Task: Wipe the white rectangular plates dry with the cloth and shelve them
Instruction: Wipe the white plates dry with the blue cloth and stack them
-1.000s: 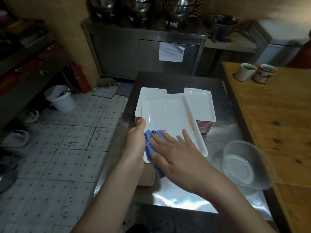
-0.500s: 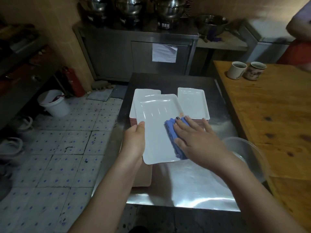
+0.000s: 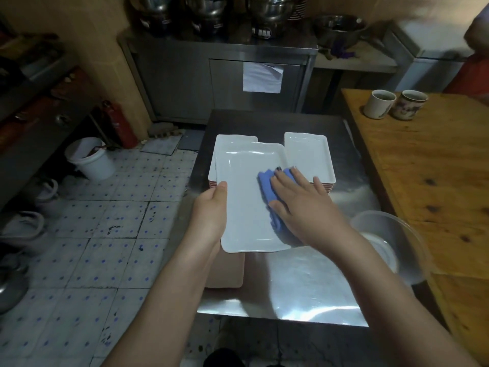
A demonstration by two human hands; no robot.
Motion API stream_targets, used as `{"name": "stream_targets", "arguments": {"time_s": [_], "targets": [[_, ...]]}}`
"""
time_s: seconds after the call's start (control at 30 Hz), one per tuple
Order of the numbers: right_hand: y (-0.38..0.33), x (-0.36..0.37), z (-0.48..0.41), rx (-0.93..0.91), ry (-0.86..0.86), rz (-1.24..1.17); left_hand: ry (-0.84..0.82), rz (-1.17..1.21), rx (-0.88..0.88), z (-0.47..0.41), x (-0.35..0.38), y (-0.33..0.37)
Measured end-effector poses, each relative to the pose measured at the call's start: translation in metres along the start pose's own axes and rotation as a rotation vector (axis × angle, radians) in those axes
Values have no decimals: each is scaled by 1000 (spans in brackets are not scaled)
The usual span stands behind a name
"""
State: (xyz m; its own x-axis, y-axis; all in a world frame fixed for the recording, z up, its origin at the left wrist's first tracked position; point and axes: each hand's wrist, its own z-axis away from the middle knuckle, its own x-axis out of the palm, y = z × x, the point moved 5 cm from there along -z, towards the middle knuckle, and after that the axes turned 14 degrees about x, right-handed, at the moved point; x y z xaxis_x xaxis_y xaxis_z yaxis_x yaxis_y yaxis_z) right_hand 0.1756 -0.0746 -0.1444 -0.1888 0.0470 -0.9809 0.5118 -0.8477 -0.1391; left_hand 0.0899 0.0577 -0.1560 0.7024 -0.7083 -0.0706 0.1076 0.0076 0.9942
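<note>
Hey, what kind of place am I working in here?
Probably a restaurant or canteen kitchen: big steel pots on a stainless cabinet, stacked white plates on a steel worktable.

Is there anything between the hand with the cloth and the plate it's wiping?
Only the blue cloth itself. The right hand presses it flat onto the white plate, which the left hand holds by its left edge. Nothing else visible lies between them.

You'll find no readable text: the paper sheet (image 3: pixel 262 77) on the steel cabinet (image 3: pixel 185 83) looks blank.
</note>
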Motion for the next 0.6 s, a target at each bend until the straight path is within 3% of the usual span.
{"name": "stream_targets", "arguments": {"time_s": [0.13, 0.27, 0.47, 0.6], "targets": [[-4, -5, -28, 93, 175, -133, -40, -23, 6, 1, -6, -4], [-3, 2, -36, 274, 175, -357, -37, -4, 2, 0, -15, -8], [-7, 5, -40, 303, 271, -716, -37, -2, -50, -4, -33, -23], [-5, 15, -52, 429, 281, -1053, -11, 3, -135, -14, -49, -41]]}}
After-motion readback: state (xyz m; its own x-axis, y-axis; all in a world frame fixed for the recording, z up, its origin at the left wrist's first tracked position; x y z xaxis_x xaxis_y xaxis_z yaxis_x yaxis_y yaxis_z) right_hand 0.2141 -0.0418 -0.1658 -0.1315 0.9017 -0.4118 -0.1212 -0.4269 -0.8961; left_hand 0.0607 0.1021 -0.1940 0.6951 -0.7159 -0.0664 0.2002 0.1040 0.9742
